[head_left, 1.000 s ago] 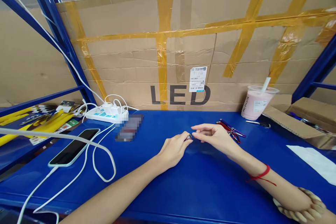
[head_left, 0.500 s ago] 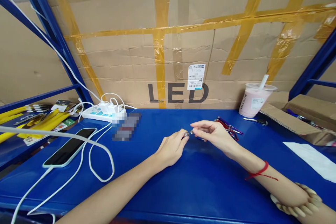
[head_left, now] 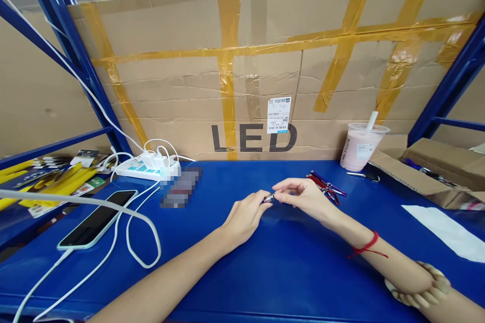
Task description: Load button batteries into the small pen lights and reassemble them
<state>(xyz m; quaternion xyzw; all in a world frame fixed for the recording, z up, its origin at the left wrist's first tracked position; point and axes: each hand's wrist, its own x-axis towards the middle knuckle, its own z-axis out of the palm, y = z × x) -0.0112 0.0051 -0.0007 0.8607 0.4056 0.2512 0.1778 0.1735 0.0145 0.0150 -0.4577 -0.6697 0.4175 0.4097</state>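
Above the blue tabletop my left hand (head_left: 245, 216) is closed around a small metallic cylinder (head_left: 269, 198), whose shiny end sticks out past the fingertips. My right hand (head_left: 299, 196) pinches a tiny metal piece at the cylinder's end, thumb and forefinger meeting it there. The two parts touch or nearly touch; their join is too small to make out. Just behind the right hand lie several slim red and purple pen-like items (head_left: 329, 185), partly hidden by it.
To the left are a phone (head_left: 97, 219) with white cables and a white power strip (head_left: 147, 167). A pink drink cup (head_left: 361, 147), keys (head_left: 364, 176), an open cardboard box (head_left: 435, 174) and white paper (head_left: 447, 232) lie right. A large cardboard sheet (head_left: 182, 96) stands behind.
My right hand has brought its small metal piece leftward against the end of the cylinder in my left hand, closing the gap between them. The camera view has shifted slightly.
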